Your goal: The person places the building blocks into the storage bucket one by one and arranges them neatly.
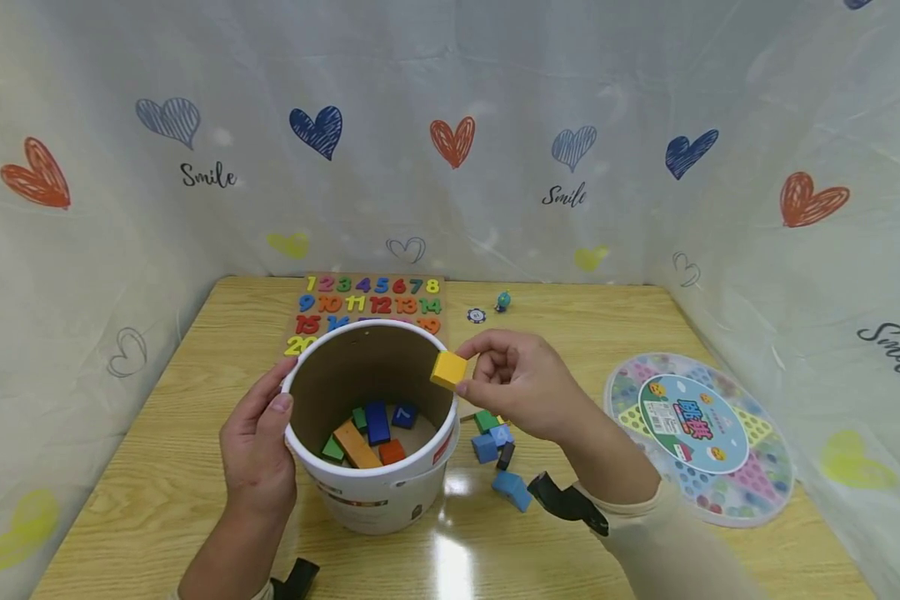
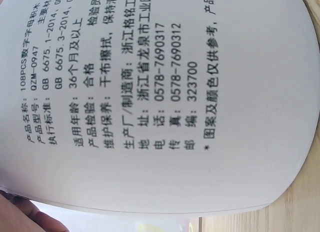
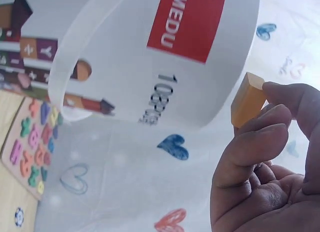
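Note:
A white bucket (image 1: 375, 504) stands on the table, its mouth tipped toward the head camera. My left hand (image 1: 258, 446) grips its rim on the left, thumb at the near side. Inside lie several coloured blocks, among them an orange block (image 1: 356, 444), a blue block (image 1: 377, 422) and a red block (image 1: 392, 452). Between thumb and forefinger my right hand (image 1: 521, 383) pinches a yellow block (image 1: 448, 370) at the bucket's right rim. The right wrist view shows this yellow block (image 3: 248, 99) beside the rim. Printed text covers the bucket wall (image 2: 240, 117) in the left wrist view.
Several loose blocks (image 1: 485, 448) lie right of the bucket, with a blue block (image 1: 512, 490) nearer. Behind is a number board (image 1: 412, 293). A round chip (image 1: 476, 316) and a small teal figure (image 1: 502, 302) sit at the back. A round Chinese checkers case (image 1: 697, 433) lies at right.

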A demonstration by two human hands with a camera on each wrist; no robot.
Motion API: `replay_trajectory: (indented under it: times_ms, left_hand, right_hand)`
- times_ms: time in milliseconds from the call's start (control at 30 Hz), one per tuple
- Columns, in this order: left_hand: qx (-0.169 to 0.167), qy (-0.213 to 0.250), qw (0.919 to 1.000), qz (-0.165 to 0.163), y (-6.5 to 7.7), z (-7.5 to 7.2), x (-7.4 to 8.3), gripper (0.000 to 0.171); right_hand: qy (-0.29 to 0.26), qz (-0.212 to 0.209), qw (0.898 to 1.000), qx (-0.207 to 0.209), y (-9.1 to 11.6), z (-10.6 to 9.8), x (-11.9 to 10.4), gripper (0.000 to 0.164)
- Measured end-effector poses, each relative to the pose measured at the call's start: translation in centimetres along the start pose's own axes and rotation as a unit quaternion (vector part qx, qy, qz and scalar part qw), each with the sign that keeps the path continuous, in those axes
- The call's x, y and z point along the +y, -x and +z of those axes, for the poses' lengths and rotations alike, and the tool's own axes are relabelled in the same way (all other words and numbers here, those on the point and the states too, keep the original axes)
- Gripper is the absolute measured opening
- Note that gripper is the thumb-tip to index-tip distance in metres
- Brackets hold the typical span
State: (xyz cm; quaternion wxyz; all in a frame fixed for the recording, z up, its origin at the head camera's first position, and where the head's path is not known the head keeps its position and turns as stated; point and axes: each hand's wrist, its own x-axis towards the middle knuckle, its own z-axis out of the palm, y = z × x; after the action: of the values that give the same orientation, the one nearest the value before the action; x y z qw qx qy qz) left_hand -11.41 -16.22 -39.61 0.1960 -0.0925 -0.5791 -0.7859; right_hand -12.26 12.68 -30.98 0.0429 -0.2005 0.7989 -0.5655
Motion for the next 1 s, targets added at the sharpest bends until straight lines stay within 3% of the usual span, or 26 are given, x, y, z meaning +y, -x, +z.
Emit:
replay_trajectory:
  times_ms: [233, 333, 500, 733, 867, 1000]
  left_hand:
    - [-0.001, -0.011, 0.9999, -0.01, 0.1, -0.1, -0.1, 0.036]
    - [-0.002, -0.008, 0.9999, -0.006, 0.1, -0.1, -0.1, 0.036]
    - [0.002, -0.001, 1.0, 0.001, 0.0, 0.0, -0.1, 0.036]
    - [-0.002, 0.001, 1.0, 0.009, -0.1, 0.0, -0.1, 0.036]
    - [0.006, 0.001, 0.9999, 0.008, -0.1, 0.0, -0.2, 0.035]
    - [0.012, 0.004, 0.9999, 0.007, -0.1, 0.1, -0.2, 0.035]
  right_hand:
    - [-0.008, 0.003, 1.0, -0.019, 0.5, 1.2, -2.0, 0.028]
    - [-0.004, 0.011, 1.0, -0.002, 0.7, 0.5, -0.8, 0.029]
    - [-0.006, 0.026, 0.999, 0.023, 0.6, -1.4, 4.5, 0.03]
    - [-0.028, 0.147, 0.988, 0.03, 1.0, -3.2, 14.8, 0.035]
    - [-0.041, 0.195, 0.98, 0.025, 1.4, -3.7, 17.9, 0.037]
    - [-0.04, 0.233, 0.971, 0.025, 1.7, -4.0, 19.7, 0.038]
